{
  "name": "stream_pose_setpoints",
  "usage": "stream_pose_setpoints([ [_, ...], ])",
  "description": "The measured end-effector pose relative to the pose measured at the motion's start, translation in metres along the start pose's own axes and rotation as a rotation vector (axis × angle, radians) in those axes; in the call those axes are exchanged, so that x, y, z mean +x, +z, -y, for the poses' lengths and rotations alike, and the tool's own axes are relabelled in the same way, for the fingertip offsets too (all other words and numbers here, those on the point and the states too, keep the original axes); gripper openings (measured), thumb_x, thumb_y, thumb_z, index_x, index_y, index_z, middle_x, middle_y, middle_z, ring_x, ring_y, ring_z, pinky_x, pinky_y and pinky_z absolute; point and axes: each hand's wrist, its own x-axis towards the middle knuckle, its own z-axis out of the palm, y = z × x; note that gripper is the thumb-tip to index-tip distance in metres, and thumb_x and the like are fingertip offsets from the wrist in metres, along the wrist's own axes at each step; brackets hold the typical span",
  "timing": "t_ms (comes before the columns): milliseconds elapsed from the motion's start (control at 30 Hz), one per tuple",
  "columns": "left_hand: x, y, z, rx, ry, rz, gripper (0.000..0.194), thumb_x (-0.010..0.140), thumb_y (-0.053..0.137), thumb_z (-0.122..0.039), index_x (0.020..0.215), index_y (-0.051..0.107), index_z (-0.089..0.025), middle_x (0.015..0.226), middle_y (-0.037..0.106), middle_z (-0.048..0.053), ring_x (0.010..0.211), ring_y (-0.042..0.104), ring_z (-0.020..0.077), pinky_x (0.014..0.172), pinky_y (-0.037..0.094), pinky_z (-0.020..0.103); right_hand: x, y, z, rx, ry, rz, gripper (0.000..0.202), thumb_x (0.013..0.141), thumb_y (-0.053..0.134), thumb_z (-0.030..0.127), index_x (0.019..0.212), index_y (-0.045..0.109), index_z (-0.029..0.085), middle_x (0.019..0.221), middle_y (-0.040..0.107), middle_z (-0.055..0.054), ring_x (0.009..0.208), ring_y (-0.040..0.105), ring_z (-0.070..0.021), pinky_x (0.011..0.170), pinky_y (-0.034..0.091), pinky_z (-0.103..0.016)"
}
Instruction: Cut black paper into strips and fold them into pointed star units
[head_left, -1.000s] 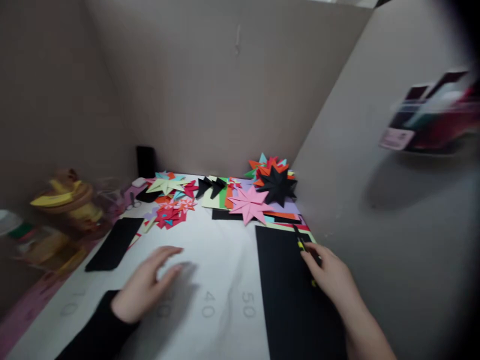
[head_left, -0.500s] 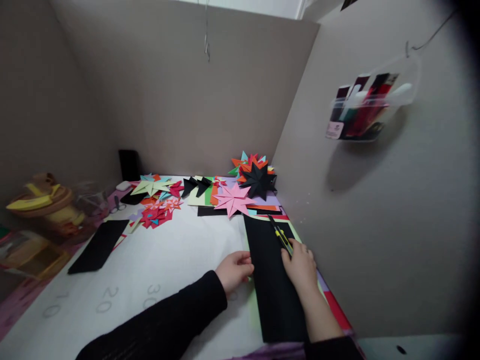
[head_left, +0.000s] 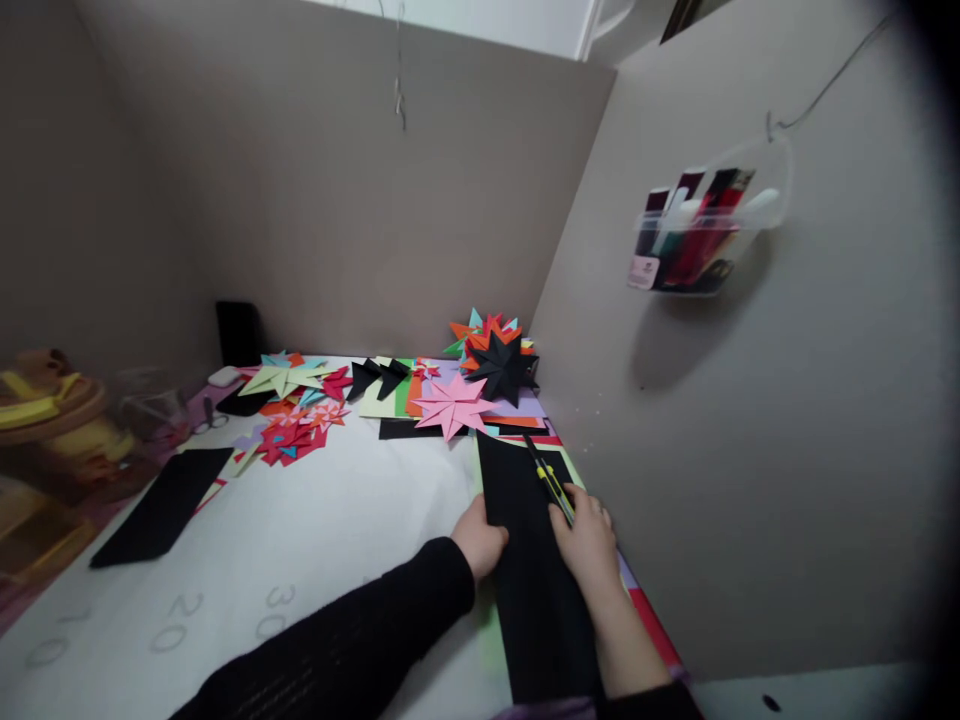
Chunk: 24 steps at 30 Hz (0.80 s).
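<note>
white mat [head_left: 315, 520], paper stars [head_left: 457, 400] behind, left hand [head_left: 480, 540] pressing black sheet [head_left: 525, 520], right hand [head_left: 589, 535] gripping cutter [head_left: 551, 480]

Tall brown cardboard walls [head_left: 390, 210] stand around a white table [head_left: 315, 520]. A clear pocket [head_left: 705, 235] hangs on the right wall.

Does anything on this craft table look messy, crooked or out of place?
Nothing looks damaged or spilled. The far edge is cluttered: small red paper scraps lie loose beside the folded stars, and a black strip lies askew at the left. The black sheet lies flat between the left hand and the right hand, which holds a yellow cutter.
</note>
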Motion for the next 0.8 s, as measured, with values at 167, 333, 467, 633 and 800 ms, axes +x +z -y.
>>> stream_pose_setpoints([
  [167, -0.022, -0.034, -0.003, 0.201, 0.174, 0.041, 0.054, 0.062, 0.053, -0.002, 0.113, 0.057, -0.016, 0.110, 0.064, 0.009, 0.107, 0.054, 0.0269, 0.096, 0.038, 0.037, 0.007, -0.008, -0.021, 0.169, -0.014, 0.067, 0.046, 0.083, 0.043, 0.034, 0.123, 0.044, 0.011, 0.099, 0.061, -0.013, 0.093, 0.058, -0.0254, 0.080, 0.043, -0.035],
  [333, -0.058, -0.097, -0.027, 0.334, 0.285, -0.120, 0.039, 0.065, 0.061, -0.016, 0.104, 0.065, -0.020, 0.107, 0.066, 0.007, 0.109, 0.054, 0.0305, 0.100, 0.035, 0.040, 0.012, -0.016, -0.017, 0.143, -0.043, 0.111, 0.043, 0.083, 0.043, 0.031, 0.121, 0.046, 0.011, 0.104, 0.061, -0.014, 0.094, 0.058, -0.0250, 0.080, 0.043, -0.033],
  [467, -0.069, -0.159, -0.057, 0.011, 0.249, -0.365, 0.053, 0.059, 0.071, -0.023, 0.110, 0.058, -0.019, 0.103, 0.067, 0.006, 0.097, 0.060, 0.0297, 0.083, 0.048, 0.039, 0.014, -0.011, 0.004, -0.004, -0.065, 0.130, 0.038, 0.084, 0.043, 0.022, 0.119, 0.048, 0.010, 0.105, 0.060, -0.015, 0.097, 0.056, -0.0261, 0.083, 0.040, -0.034],
  [633, -0.062, -0.202, -0.076, -0.257, 0.220, -0.448, 0.053, 0.054, 0.076, -0.019, 0.104, 0.058, -0.017, 0.094, 0.069, 0.006, 0.084, 0.064, 0.0253, 0.063, 0.051, 0.027, 0.010, -0.017, 0.021, -0.148, -0.011, 0.105, 0.041, 0.084, 0.046, 0.027, 0.123, 0.048, 0.013, 0.115, 0.054, -0.017, 0.107, 0.049, -0.0329, 0.086, 0.040, -0.042],
  [800, -0.037, -0.219, -0.072, -0.344, 0.194, -0.452, 0.047, 0.055, 0.073, -0.011, 0.099, 0.060, -0.016, 0.083, 0.070, 0.005, 0.075, 0.067, 0.0239, 0.063, 0.053, 0.030, -0.039, -0.025, 0.054, -0.010, -0.260, 0.269, 0.060, 0.078, 0.052, 0.036, 0.133, 0.039, 0.018, 0.142, 0.033, -0.014, 0.132, 0.023, -0.0332, 0.101, 0.030, -0.049],
])
